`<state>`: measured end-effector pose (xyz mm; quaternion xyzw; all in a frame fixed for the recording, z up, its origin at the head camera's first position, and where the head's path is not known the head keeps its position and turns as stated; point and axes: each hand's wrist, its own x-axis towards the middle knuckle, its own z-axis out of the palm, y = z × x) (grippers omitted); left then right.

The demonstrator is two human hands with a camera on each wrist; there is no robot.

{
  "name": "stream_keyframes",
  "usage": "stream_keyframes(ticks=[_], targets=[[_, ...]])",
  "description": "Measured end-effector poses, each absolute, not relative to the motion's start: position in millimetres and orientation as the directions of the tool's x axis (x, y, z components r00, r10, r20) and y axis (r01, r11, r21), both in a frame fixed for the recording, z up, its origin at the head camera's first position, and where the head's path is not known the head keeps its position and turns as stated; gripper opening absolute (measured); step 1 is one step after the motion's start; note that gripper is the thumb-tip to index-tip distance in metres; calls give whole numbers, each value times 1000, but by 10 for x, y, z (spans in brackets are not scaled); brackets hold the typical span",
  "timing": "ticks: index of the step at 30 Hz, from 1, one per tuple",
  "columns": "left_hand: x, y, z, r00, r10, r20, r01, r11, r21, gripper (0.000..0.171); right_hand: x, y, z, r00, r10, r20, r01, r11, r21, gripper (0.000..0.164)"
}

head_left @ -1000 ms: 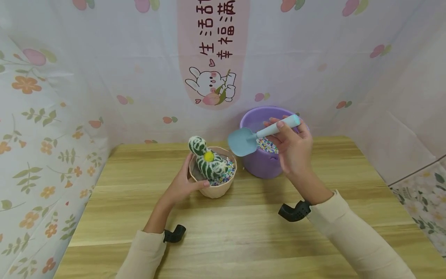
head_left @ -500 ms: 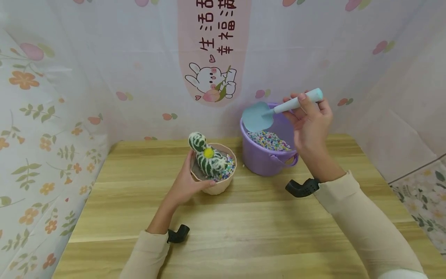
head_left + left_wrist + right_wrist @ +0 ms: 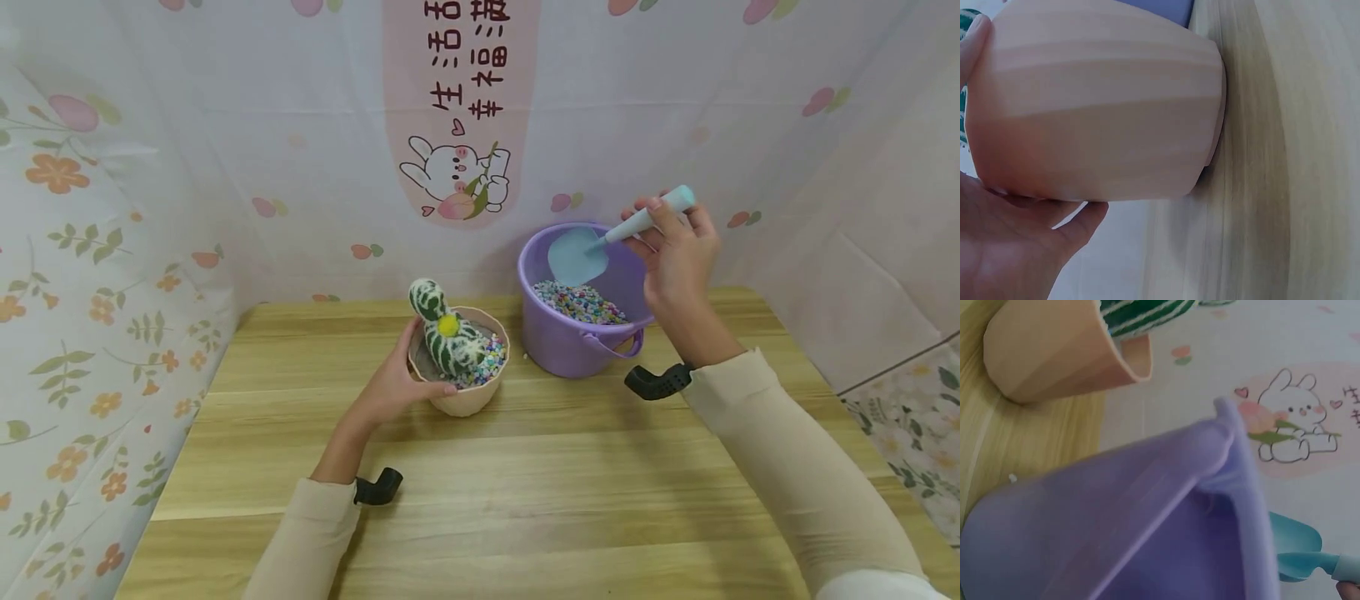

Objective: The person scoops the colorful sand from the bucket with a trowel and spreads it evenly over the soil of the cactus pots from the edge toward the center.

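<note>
My left hand holds the pale pink pot by its left side, thumb over the near rim. In the left wrist view the pot stands on the table with fingers beneath its tilted outline. A fuzzy green-and-white toy cactus with a yellow flower leans in it, beside colourful beads. My right hand grips a light blue shovel by its handle. The blade is over the purple bucket, above a heap of small coloured beads. Whether the blade carries beads is hidden.
The wooden table stretches toward me. A printed cloth wall rises right behind the pot and bucket. The bucket's handle hangs at its front right. One pale bead lies between pot and bucket.
My right hand has carried the shovel from beside the pot up and right to over the bucket. My left hand has stayed at the pot.
</note>
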<state>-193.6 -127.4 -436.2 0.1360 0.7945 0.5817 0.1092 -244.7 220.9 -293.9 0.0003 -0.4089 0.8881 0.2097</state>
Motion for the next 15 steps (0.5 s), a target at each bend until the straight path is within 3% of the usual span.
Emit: stream_keyframes(ticks=[15], targets=[[-2082, -1356, -4319, -898, 437, -43, 76, 253, 965, 120, -2716, 2212, -3135, -936, 310, 165, -298, -453, -840, 24]])
